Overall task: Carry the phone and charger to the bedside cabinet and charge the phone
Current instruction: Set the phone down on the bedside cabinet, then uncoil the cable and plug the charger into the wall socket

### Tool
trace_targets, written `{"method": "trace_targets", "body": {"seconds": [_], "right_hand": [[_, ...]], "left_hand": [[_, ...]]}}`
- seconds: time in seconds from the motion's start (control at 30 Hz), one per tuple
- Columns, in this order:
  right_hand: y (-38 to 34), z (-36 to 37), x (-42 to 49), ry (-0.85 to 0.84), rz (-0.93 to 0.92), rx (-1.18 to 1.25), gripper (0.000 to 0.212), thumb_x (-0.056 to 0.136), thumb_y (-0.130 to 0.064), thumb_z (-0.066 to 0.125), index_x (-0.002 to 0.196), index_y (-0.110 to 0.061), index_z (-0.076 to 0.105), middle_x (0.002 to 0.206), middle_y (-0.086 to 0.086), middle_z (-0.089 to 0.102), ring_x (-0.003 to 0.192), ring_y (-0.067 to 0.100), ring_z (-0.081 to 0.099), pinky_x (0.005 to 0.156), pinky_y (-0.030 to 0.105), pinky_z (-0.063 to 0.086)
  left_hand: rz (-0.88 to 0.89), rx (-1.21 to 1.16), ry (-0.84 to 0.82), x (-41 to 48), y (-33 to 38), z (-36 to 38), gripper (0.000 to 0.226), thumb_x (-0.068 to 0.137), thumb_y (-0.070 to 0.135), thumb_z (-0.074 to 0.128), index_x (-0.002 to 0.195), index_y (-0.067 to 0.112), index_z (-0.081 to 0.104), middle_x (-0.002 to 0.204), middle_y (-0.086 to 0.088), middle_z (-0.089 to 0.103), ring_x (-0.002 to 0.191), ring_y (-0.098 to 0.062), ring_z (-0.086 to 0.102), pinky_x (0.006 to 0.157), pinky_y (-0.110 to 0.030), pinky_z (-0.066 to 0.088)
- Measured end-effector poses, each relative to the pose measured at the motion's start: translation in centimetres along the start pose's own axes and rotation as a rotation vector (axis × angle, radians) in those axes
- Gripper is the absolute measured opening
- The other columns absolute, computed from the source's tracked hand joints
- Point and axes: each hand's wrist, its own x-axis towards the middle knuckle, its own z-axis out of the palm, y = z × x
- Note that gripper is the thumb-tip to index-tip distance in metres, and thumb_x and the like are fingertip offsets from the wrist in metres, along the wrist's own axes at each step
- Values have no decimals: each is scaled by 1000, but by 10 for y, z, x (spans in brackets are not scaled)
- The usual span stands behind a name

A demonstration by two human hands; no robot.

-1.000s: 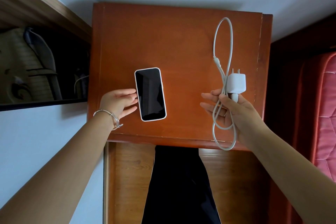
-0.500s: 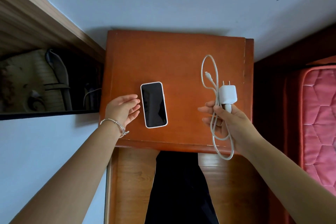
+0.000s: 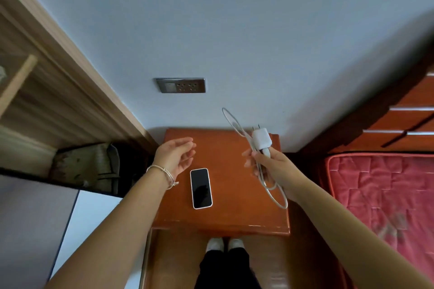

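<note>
Lying screen-up and dark on the bedside cabinet [image 3: 230, 216], the phone [image 3: 201, 188] sits between the two hands, touched by neither. Right hand [image 3: 270, 166] grips the white charger [image 3: 261, 139] at its base, fingers curled round the looped cable [image 3: 277, 197]; part of the cable is hidden in the fist, its phone-end plug cannot be picked out, and the prongs are blurred. Left hand [image 3: 175, 156] hovers over the cabinet, fingers relaxed and apart, holding nothing; wall socket [image 3: 180, 85] above, holes too small to read.

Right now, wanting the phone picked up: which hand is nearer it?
Left. The left hand is just up-left of the phone; the right hand, gripping the charger, is farther to its right.
</note>
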Motion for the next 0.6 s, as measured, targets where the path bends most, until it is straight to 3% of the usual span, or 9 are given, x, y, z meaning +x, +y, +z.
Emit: {"method": "trace_targets", "body": {"seconds": [0.17, 0.33, 0.47, 0.6], "right_hand": [[-22, 9, -23, -30, -52, 6, 25, 95, -31, 49, 99, -14, 67, 74, -5, 70, 58, 8, 58, 62, 22, 52], [-26, 19, -33, -86, -67, 24, 24, 96, -30, 49, 97, -14, 67, 74, -5, 70, 59, 9, 58, 65, 27, 54], [-33, 25, -37, -108, -64, -41, 25, 96, -31, 47, 100, -15, 66, 77, -4, 72, 63, 11, 63, 58, 21, 50], [-38, 32, -42, -132, -79, -90, 25, 97, -29, 46, 101, -13, 65, 78, -2, 71, 62, 9, 63, 56, 16, 48]], "left_hand": [[3, -54, -41, -43, 16, 5, 14, 88, 0, 57, 85, 12, 64, 83, -3, 66, 68, -11, 59, 50, -18, 51], [-31, -57, -75, -64, 12, 4, 10, 89, 3, 58, 87, 12, 63, 83, -3, 66, 69, -11, 58, 58, -21, 50], [-47, -77, -90, -72, 14, 8, 4, 89, 8, 59, 88, 10, 61, 83, -4, 65, 70, -13, 58, 67, -25, 49], [-18, -64, -154, -76, 18, 13, 7, 90, 18, 60, 91, 11, 62, 85, -4, 68, 71, -13, 60, 64, -24, 51]]}}
